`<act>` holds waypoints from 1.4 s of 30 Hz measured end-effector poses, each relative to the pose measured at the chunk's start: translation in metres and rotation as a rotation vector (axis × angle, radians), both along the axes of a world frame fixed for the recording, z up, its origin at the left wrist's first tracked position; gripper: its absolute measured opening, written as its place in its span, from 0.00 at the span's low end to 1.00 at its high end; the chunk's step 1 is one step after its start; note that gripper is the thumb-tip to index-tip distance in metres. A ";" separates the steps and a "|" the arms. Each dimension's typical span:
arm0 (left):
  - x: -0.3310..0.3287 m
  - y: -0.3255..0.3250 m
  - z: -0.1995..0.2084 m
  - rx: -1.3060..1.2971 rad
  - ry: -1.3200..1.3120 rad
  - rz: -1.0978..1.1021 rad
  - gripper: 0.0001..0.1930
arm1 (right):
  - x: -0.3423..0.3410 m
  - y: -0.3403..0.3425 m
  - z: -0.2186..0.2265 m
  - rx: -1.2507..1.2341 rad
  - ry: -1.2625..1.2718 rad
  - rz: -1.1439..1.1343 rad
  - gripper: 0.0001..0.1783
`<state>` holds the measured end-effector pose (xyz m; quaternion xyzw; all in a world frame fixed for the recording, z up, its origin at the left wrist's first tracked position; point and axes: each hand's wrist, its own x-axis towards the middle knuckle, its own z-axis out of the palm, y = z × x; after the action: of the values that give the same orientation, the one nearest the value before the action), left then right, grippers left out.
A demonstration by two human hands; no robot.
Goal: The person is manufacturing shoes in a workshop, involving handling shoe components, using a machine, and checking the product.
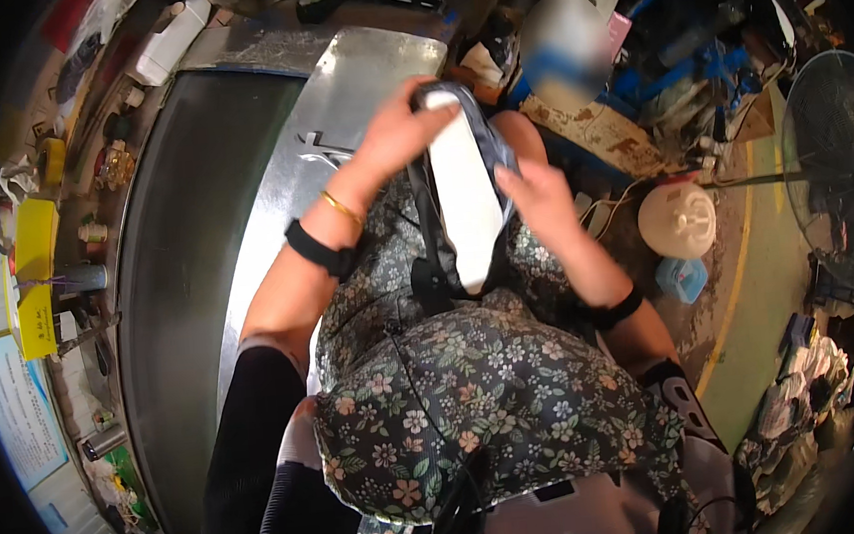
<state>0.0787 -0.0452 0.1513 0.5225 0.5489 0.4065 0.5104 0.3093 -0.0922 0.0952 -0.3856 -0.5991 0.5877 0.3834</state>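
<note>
Above my lap I hold a shoe upper (497,141) of dark blue-grey material, with a long white sole-shaped piece (466,196) facing up inside its edge. My left hand (401,133) is closed on its rounded far end, the thumb lying over the white surface. At the right side edge, my right hand (540,198) pinches the dark material; its fingers are slightly blurred. The narrower end of the shoe points down toward my flowered apron (456,385). A small shiny metal tool (323,151) lies on the metal plate beside my left wrist.
The bare metal plate (361,66) borders a dark conveyor belt (209,234) at left. Yellow box (37,278) and small items line the left shelf. On the right stand a whitish plastic jug (677,220), a blue container (682,279), a floor fan (835,165) and a crumpled heap (803,388).
</note>
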 end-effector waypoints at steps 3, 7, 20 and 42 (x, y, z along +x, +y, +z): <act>-0.004 -0.010 -0.008 -0.133 -0.195 -0.059 0.29 | -0.005 0.005 0.012 -0.499 0.145 -0.149 0.25; -0.005 -0.026 -0.033 -0.130 -0.181 -0.160 0.32 | -0.029 -0.009 -0.002 -0.706 0.075 -0.268 0.34; -0.001 0.000 -0.038 -0.119 -0.222 -0.214 0.34 | -0.047 0.017 0.026 0.729 -1.036 -0.121 0.21; -0.019 -0.034 -0.008 0.244 1.329 0.001 0.25 | -0.087 -0.017 0.014 -0.126 -0.021 -0.045 0.38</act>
<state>0.0597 -0.0793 0.1433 0.7152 0.6965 0.0581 0.0014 0.2227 -0.1097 0.1094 -0.4284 -0.5563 0.6113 0.3651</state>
